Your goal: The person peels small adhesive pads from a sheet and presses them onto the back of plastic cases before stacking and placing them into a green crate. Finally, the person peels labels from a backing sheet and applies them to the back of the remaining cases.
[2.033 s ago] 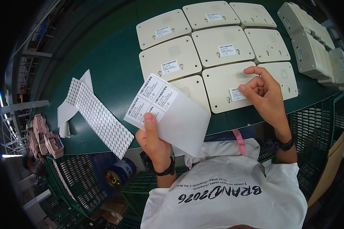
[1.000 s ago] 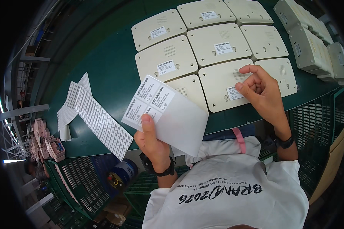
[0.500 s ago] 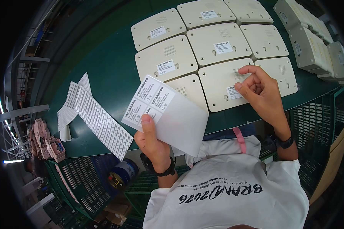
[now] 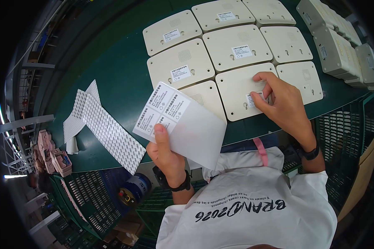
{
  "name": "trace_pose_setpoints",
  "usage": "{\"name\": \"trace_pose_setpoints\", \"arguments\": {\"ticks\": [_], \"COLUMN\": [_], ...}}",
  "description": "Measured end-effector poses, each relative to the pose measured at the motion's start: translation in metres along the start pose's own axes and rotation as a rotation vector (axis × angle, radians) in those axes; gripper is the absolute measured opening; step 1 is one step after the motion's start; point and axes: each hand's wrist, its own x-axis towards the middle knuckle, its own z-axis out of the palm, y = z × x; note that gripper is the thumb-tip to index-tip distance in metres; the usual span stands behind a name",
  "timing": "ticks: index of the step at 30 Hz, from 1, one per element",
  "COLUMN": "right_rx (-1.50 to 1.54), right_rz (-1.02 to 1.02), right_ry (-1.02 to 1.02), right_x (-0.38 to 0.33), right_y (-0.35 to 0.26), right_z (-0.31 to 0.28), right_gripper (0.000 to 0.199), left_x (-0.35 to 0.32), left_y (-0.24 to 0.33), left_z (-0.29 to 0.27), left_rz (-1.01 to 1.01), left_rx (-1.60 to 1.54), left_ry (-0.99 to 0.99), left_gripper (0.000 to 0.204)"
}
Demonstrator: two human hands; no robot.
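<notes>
My left hand (image 4: 167, 159) grips a sheet of white labels (image 4: 199, 135), thumb on top. Several printed labels remain at its upper left end; the rest is bare backing. My right hand (image 4: 284, 99) is over the cream plastic housing (image 4: 230, 89) in the near middle of the rows, thumb and index finger apart. Its thumb tip is at a white label (image 4: 250, 102) on that housing and partly covers it; whether it presses the label I cannot tell. Nothing shows between the fingers. The sheet overlaps the neighbouring housing (image 4: 207, 93) on the left.
More cream housings (image 4: 237, 41) lie in rows on the green table (image 4: 112, 62), some labelled. Others stand on edge in stacks (image 4: 336, 54) at the right. Patterned strips (image 4: 112, 137) lie at the left. Below are green crates (image 4: 93, 199) and a blue drum (image 4: 135, 189).
My right hand has shifted slightly left, its thumb now further over the label. The left hand and the label sheet stay almost where they were.
</notes>
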Motion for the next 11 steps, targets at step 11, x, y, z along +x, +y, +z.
{"name": "trace_pose_setpoints", "arguments": {"ticks": [11], "right_rx": [0.087], "right_rz": [0.087], "right_ry": [-0.073], "right_x": [0.002], "right_y": [0.028], "right_z": [-0.019], "right_gripper": [0.034], "left_x": [-0.002], "left_y": [0.0], "left_z": [-0.005], "left_rz": [-0.05], "left_rx": [0.017], "left_ry": [-0.009], "left_gripper": [0.047]}}
